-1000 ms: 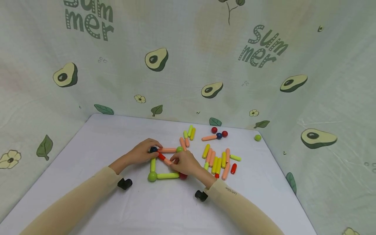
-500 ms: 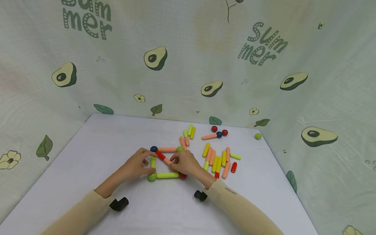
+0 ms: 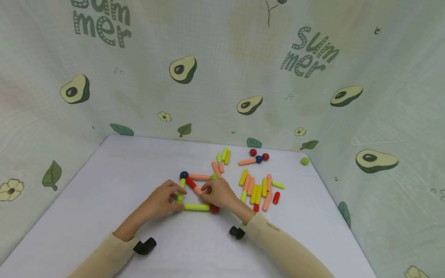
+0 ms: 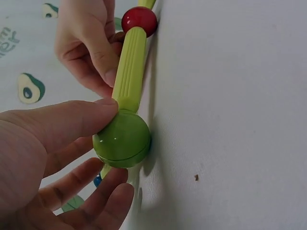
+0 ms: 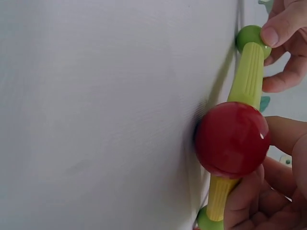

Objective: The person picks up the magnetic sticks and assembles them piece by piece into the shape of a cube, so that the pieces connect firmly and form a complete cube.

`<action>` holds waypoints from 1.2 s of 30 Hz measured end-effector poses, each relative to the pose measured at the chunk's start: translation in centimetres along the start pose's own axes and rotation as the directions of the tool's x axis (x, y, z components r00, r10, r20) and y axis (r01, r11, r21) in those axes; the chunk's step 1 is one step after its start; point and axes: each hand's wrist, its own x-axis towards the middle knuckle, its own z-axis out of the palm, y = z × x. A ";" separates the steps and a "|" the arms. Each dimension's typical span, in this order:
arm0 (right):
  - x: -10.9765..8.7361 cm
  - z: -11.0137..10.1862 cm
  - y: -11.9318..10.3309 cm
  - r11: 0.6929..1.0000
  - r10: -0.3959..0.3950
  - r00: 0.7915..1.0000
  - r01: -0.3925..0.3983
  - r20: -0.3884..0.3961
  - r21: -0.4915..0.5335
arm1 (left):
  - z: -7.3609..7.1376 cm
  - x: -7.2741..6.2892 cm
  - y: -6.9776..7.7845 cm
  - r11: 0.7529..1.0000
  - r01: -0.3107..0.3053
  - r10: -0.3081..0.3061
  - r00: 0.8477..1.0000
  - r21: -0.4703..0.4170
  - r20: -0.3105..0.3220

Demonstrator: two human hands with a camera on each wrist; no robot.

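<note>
A four-sided frame of plastic rods and balls lies on the table. Its far side is a pink rod (image 3: 199,177) between a blue ball (image 3: 184,175) and a green ball (image 3: 214,176). A lime rod (image 3: 196,207) joins a red ball (image 3: 214,209) to the near-left green ball (image 4: 122,139). My left hand (image 3: 162,201) holds that near-left ball between thumb and fingers. My right hand (image 3: 219,193) pinches the pink diagonal rod (image 3: 197,190), which joins a red rod (image 3: 190,182) running to the blue ball. Right fingertips are partly hidden behind the red ball in the right wrist view.
Loose yellow, pink, lime and red rods lie right of the frame, including a yellow rod (image 3: 243,177) and a red rod (image 3: 276,198). Farther back are red balls (image 3: 253,152) and a blue ball (image 3: 259,159) with a pink rod. A green ball (image 3: 304,161) sits near the right edge.
My left hand has come down from the blue ball to the near-left green ball. The frame's left side has tilted, its blue ball shifting slightly right. The right hand stays on the pink rod.
</note>
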 end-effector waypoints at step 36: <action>-0.7 -9.4 11.8 0.982 0.127 0.981 -0.145 -0.145 -0.121 | 0.0 0.5 -2.5 0.997 -0.071 0.073 0.978 0.018 -0.196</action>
